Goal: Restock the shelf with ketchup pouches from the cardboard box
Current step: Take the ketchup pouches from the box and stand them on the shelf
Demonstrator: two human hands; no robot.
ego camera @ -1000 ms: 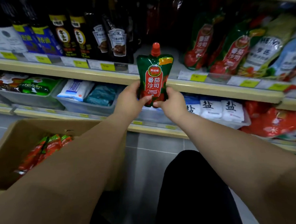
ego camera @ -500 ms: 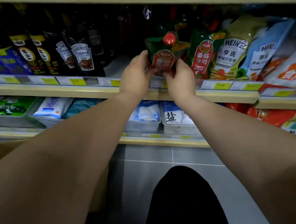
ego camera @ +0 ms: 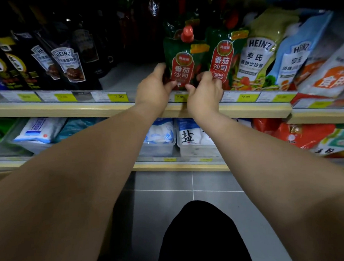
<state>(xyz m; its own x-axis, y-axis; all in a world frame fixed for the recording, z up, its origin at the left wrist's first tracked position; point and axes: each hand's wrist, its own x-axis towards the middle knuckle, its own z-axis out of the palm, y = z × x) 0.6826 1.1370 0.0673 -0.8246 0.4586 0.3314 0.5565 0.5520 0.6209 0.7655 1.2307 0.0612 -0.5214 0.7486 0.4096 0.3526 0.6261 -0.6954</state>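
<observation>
My left hand [ego camera: 155, 87] and right hand [ego camera: 204, 95] pinch ketchup pouch [ego camera: 180, 65] at bottom corners, upright, cap up, at shelf [ego camera: 66, 110] front edge; open space lies behind.

Single head cam, wide-angle, looking forward and down. Close to shelf [ego camera: 245, 108], which fills upper frame; floor [ego camera: 210, 188] at bottom centre.

The hands cover the bottom edge of the ketchup pouch [ego camera: 180, 68], so whether it touches the shelf [ego camera: 86, 110] cannot be told. The price tag [ego camera: 179, 97] beneath is half hidden. Bottles [ego camera: 68, 64] at the back fade into dark, labels unreadable. Bags [ego camera: 331, 76] on the right are cut by the edge.
</observation>
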